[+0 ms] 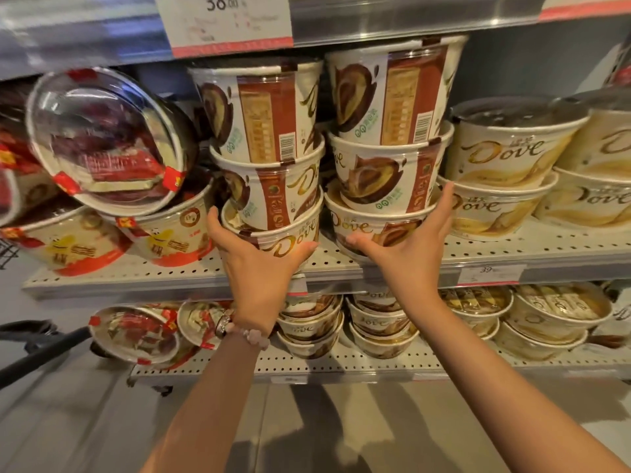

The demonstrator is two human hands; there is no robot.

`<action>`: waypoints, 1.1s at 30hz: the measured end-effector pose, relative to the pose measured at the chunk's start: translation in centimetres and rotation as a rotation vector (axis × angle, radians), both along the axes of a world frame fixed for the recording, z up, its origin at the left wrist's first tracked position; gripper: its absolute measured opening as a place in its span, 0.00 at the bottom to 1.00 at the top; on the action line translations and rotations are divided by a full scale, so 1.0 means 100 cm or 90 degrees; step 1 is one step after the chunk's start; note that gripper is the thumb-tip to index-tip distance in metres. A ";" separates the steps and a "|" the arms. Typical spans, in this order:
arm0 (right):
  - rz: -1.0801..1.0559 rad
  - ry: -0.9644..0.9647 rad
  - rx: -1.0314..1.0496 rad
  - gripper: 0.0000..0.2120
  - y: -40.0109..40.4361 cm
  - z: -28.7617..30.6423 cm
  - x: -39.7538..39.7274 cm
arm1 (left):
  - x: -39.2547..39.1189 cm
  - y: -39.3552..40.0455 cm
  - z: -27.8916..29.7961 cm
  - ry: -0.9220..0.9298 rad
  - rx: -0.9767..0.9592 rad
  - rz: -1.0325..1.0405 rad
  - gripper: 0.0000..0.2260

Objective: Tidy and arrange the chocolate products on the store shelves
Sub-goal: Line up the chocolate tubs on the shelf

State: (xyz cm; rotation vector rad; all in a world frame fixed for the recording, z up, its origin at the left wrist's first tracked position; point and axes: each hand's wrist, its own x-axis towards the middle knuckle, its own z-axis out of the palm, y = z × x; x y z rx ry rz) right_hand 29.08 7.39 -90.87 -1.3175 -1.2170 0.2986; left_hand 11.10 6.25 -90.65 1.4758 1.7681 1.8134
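On the middle shelf (pixel 495 254) you are steadying two stacks of Dove tubs (pixel 273 138), your left hand (pixel 254 264) cupping one bottom tub, your right hand (pixel 413 249) pressing straight fingers (pixel 444 203) on the other, so a hard push may be toppling them.

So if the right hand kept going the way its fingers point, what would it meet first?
The right hand already cups the bottom tub of the right brown stack; its fingers point up and back, probably meeting the pale tub beside it next. Depth is unclear.
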 end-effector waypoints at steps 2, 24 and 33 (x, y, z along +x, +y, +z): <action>0.004 -0.006 0.009 0.63 0.002 -0.001 0.004 | -0.002 0.000 0.000 0.004 0.005 -0.003 0.55; 0.235 -0.049 -0.067 0.59 0.024 0.007 0.062 | -0.053 0.013 0.005 0.061 -0.086 -0.180 0.55; 0.132 -0.045 -0.063 0.64 0.005 -0.001 0.036 | -0.024 -0.001 -0.011 -0.014 -0.049 -0.093 0.58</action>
